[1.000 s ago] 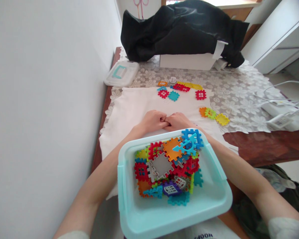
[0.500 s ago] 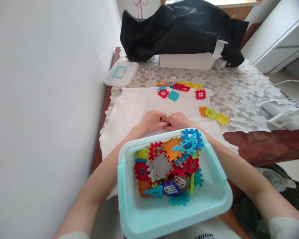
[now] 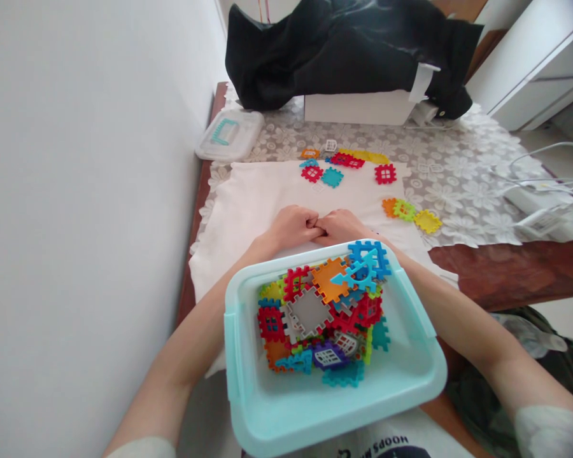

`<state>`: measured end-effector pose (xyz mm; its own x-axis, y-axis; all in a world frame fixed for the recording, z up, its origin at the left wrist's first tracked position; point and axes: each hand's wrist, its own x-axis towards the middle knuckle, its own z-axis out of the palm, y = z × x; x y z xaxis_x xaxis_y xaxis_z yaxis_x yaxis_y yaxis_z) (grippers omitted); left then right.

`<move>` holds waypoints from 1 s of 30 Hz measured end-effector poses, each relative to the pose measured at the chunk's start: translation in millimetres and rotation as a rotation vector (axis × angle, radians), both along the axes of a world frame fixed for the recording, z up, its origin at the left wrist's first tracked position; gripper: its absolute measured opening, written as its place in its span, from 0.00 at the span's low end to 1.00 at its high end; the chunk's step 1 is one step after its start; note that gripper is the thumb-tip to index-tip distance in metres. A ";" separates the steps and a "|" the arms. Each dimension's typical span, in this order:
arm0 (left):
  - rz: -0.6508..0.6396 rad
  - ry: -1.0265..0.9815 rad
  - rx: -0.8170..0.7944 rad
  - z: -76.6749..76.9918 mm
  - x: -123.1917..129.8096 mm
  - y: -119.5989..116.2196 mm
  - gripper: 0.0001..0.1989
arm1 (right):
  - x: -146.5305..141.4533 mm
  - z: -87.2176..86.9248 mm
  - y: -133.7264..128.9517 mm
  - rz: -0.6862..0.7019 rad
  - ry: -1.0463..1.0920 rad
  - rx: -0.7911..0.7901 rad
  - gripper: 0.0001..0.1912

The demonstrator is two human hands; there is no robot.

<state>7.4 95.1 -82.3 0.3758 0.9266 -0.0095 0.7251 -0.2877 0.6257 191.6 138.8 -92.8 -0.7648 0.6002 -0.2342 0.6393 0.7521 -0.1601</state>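
Left hand [image 3: 291,228] and right hand [image 3: 342,228]: both clenched, empty, knuckles touching on white cloth [image 3: 248,216], just beyond aqua tub [image 3: 334,407] of interlocking blocks [image 3: 310,312], forearms flanking it, well placed to steady it; loose blocks [image 3: 333,177] lie farther out.

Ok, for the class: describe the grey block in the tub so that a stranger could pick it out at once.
Find the pale turquoise plastic tub at the bottom of the view. In the heap of interlocking plastic blocks inside it, look near the middle: the grey block is a large notched square with a solid face, unlike the red latticed block to its left.
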 end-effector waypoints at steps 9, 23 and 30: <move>0.021 -0.015 0.009 -5.9 0.2 2.2 0.17 | 1.6 -3.1 0.8 0.005 0.016 0.020 0.20; 0.060 -0.001 -0.059 -0.3 2.4 -1.4 0.15 | 2.9 -4.0 0.8 0.013 0.042 0.023 0.20; 0.067 -0.016 -0.075 3.1 3.9 -2.9 0.16 | 0.6 8.1 -2.3 -0.017 -0.037 0.001 0.19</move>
